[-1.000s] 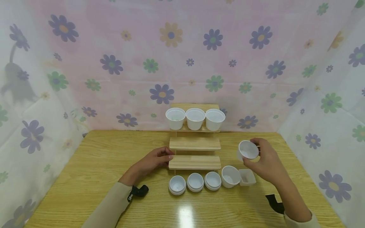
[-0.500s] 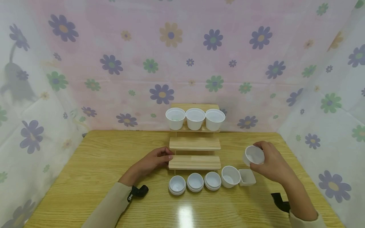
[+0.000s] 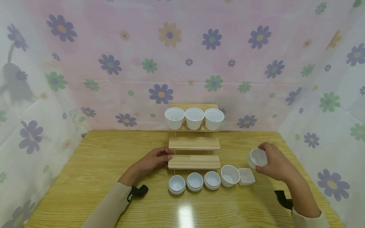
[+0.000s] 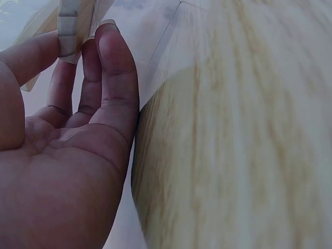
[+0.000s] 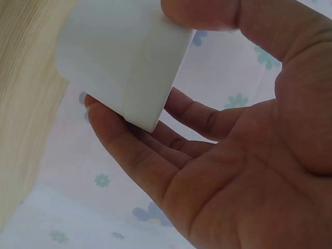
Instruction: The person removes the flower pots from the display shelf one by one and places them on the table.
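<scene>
My right hand pinches a white plastic cup between thumb and fingers, off to the right of the stand. The cup is tilted, and its smooth wall shows in the right wrist view. With my left hand, I grip the left end of the lowest step of a wooden tiered stand, thumb on top. In the left wrist view the fingertips meet the step's edge. Three white cups stand side by side on the top step.
Before the stand, three small round white jars line up on the wooden table. A larger white cup and a square white pot continue that row to the right. A flowered cloth hangs behind the table.
My right hand has moved right and slightly nearer with the cup, away from the stand. The left hand stays at the lowest step.
</scene>
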Available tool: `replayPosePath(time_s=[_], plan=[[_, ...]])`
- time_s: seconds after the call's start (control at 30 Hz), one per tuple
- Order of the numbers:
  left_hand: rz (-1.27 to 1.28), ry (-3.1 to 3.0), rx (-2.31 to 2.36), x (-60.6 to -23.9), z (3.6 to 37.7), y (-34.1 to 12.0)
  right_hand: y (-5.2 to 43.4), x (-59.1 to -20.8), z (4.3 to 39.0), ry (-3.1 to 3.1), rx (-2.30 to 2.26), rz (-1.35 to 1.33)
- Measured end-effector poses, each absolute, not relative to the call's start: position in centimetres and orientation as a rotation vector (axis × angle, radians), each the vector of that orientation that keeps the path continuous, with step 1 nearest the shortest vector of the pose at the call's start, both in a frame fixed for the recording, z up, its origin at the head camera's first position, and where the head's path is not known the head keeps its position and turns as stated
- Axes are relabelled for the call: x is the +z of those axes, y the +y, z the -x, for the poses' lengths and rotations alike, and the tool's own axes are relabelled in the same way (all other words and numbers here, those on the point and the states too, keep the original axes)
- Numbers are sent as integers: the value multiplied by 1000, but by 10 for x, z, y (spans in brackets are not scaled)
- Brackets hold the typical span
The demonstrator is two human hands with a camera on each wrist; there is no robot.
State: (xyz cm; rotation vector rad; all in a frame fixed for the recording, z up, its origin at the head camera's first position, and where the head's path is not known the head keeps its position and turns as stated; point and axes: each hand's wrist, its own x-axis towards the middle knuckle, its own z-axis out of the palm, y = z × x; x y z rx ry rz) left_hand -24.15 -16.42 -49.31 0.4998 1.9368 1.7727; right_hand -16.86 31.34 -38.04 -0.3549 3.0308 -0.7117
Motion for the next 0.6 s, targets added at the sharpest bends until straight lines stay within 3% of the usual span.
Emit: replayPosePath(time_s=[0.6], plan=[[-521,1932,1774,-490,240,-165,334,-391,174,2927,-662,416]])
